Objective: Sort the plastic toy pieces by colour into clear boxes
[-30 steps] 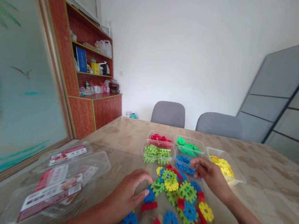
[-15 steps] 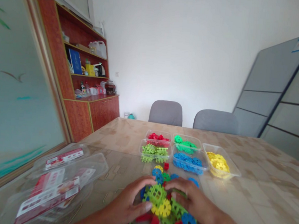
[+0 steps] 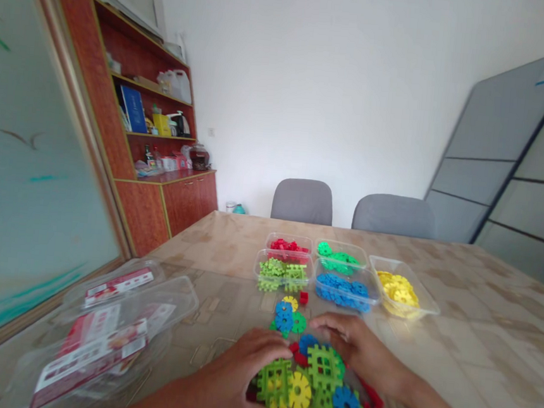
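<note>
A heap of toy interlocking pieces point(image 3: 319, 392), green, yellow, blue and red, lies on the table right in front of me. My left hand point(image 3: 237, 379) rests on the heap's left side, fingers curled over a light-green square piece point(image 3: 274, 382). My right hand point(image 3: 359, 351) lies on the heap's far right side, fingers bent over the pieces. Whether either hand actually grips a piece is not visible. Beyond the heap stand clear tubs sorted by colour: red point(image 3: 290, 246), dark green point(image 3: 341, 258), light green point(image 3: 281, 274), blue point(image 3: 343, 291) and yellow point(image 3: 400, 290).
Clear plastic lids with red-and-white labels point(image 3: 109, 323) lie stacked at my left on the marbled table point(image 3: 479, 336). Two grey chairs point(image 3: 303, 200) stand at the far side. A wooden shelf unit point(image 3: 162, 156) is at the left, grey panels point(image 3: 509, 155) lean at the right.
My right hand came back from the blue tub to the heap. Both hands drew the pieces closer toward me, leaving a few small ones behind near the tubs.
</note>
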The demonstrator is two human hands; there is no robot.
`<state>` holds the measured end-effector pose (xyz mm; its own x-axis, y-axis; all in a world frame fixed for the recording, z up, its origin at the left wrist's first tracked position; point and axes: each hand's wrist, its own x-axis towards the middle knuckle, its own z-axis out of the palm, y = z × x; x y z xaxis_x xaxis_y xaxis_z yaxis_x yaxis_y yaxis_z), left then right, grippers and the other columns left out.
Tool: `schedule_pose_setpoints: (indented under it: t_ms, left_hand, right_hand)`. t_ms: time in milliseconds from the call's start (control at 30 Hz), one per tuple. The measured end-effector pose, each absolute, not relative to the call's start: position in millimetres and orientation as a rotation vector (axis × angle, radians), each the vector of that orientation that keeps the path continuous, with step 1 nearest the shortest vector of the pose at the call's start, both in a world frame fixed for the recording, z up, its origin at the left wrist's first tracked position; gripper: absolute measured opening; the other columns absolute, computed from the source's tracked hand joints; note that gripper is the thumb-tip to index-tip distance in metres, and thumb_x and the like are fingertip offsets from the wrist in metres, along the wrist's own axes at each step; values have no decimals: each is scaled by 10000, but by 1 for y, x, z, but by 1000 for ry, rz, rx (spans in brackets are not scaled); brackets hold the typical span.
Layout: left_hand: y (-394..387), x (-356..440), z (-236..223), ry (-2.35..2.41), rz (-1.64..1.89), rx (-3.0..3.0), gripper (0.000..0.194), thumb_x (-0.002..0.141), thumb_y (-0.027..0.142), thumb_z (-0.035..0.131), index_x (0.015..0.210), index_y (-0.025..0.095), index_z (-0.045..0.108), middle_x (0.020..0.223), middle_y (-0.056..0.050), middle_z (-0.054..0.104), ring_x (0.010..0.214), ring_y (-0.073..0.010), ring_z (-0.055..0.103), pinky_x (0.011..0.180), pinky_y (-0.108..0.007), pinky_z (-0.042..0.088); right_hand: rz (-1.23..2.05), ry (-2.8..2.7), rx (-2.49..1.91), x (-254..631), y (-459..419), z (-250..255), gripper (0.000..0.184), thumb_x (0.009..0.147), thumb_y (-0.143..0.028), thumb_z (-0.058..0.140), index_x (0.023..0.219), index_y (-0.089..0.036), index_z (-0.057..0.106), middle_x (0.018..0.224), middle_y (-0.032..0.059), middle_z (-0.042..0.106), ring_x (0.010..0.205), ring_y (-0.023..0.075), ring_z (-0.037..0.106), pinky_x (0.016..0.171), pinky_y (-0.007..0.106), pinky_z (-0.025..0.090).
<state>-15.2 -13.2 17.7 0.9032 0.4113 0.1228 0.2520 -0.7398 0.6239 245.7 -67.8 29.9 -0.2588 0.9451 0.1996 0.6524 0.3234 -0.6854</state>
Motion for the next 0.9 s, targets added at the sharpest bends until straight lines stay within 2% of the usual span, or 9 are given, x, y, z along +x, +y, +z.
schedule_pose_setpoints:
  t_ms: [133, 233, 333, 400, 467, 600, 700, 767, 900]
  left_hand:
    - [-13, -15, 21, 518, 301, 2442, 682, 692, 399, 791, 1302, 292, 505, 1306, -37, 535, 1215, -254, 473, 1045, -337, 357]
    - [-11, -17, 21, 577, 328, 2402, 583, 752, 350, 748, 1285, 286, 521, 1263, -28, 564, 1168, -224, 516, 1006, -302, 387]
    - [-10, -18, 17, 654, 411, 2339, 539, 809, 311, 684, 1314, 289, 496, 1301, -30, 550, 1190, -222, 506, 1016, -310, 375]
    - [-9, -18, 14, 703, 477, 2301, 572, 810, 286, 673, 1343, 294, 466, 1343, -35, 525, 1228, -236, 478, 1041, -335, 349]
    - [-8, -17, 11, 710, 530, 2273, 625, 786, 273, 696, 1358, 302, 449, 1361, -35, 513, 1246, -245, 463, 1056, -348, 333]
    - [-8, -15, 5, 663, 576, 2248, 734, 722, 263, 762, 1374, 322, 431, 1318, -38, 545, 1207, -250, 500, 1031, -353, 360]
    - [-10, -12, 0, 681, 543, 2237, 846, 662, 234, 806, 1398, 323, 399, 1260, -49, 582, 1154, -259, 537, 994, -364, 395]
    - [-11, -10, -4, 688, 525, 2211, 896, 642, 213, 816, 1412, 331, 374, 1302, -49, 558, 1158, -262, 533, 996, -369, 396]
    - [-11, -9, -10, 644, 546, 2178, 964, 646, 249, 821, 1448, 339, 295, 1425, -49, 448, 1198, -268, 500, 1025, -375, 374]
  right_hand:
    - [516, -2117, -1496, 254, -74, 39, 212, 868, -256, 533, 1016, -173, 660, 990, 91, 682, 925, 249, 620, 813, 384, 484]
    - [540, -2271, -1481, 254, -82, 37, 296, 806, -321, 651, 1058, -166, 634, 1046, 110, 632, 1014, 275, 565, 893, 426, 443]
    - [551, -2300, -1508, 249, -87, 36, 326, 751, -261, 704, 1050, -169, 612, 1058, 105, 606, 1025, 275, 541, 902, 426, 429]
    - [569, -2228, -1535, 245, -87, 36, 303, 720, -175, 703, 1005, -183, 601, 1034, 80, 605, 982, 248, 549, 856, 381, 443]
    - [646, -2118, -1556, 243, -84, 37, 242, 697, -107, 674, 909, -193, 593, 896, 28, 614, 841, 199, 565, 730, 304, 452]
    - [989, -1872, -1402, 240, -75, 32, 113, 748, -130, 617, 799, -200, 544, 608, -72, 507, 542, 94, 449, 486, 188, 355]
    - [1204, -1668, -1302, 233, -72, 22, 119, 808, -257, 605, 876, -206, 521, 596, -95, 449, 435, 58, 342, 362, 146, 313]
    - [1268, -1612, -1251, 227, -72, 15, 170, 825, -324, 605, 909, -208, 515, 606, -99, 440, 395, 44, 320, 325, 139, 303]
    - [1171, -1697, -1248, 216, -75, 9, 105, 858, -286, 563, 911, -198, 547, 714, -61, 543, 400, 29, 445, 374, 138, 334]
